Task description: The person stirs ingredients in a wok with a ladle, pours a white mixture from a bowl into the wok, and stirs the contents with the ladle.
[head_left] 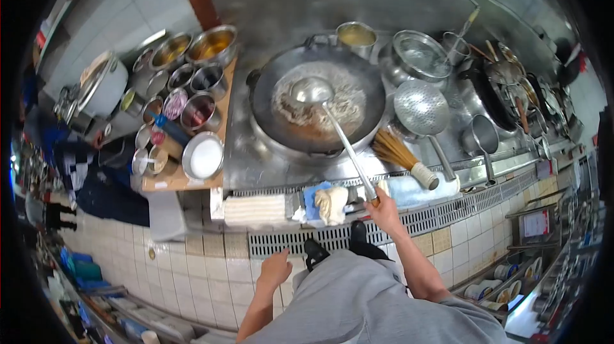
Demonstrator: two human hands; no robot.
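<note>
My right hand [385,211] is wrapped around the end of a long-handled metal ladle [348,146] at the stove's front edge. The ladle's bowl rests among pale, thin pieces of food [345,78] in a large dark wok [268,98]. What the food is, I cannot make out. Low in front of my body hangs my left hand [275,268], its fingers curled in and nothing seen in them. A crumpled cream cloth [331,206] lies just left of my right hand. To the right of the wok is a bamboo brush [400,155].
Right of the wok sit a perforated skimmer [420,107], a pot of water [419,56] and a small saucepan [480,134]. Several ingredient containers crowd the left counter, including a white-filled bowl [204,157]. A floor grate [416,216] runs along the stove's front.
</note>
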